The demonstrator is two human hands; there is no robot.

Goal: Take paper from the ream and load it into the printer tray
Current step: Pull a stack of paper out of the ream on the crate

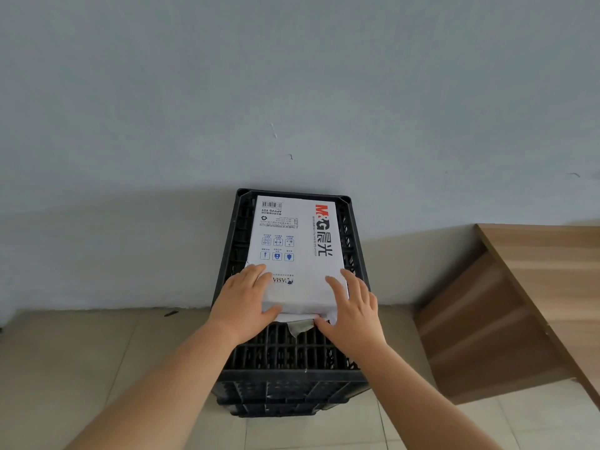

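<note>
A white wrapped ream of paper (297,241) with red and black lettering lies flat on top of a black plastic crate (285,358) against the wall. Its near end is torn open, and a flap of wrapper hangs over the crate top. My left hand (243,300) lies on the ream's near left corner, thumb curled at the open end. My right hand (352,308) rests on the near right corner, its thumb tucked under the torn edge of the wrapper. No printer or tray is in view.
A pale blue-grey wall (292,92) rises right behind the crate. A wooden desk (532,287) with a brown side panel stands to the right. The floor (81,358) is light tile.
</note>
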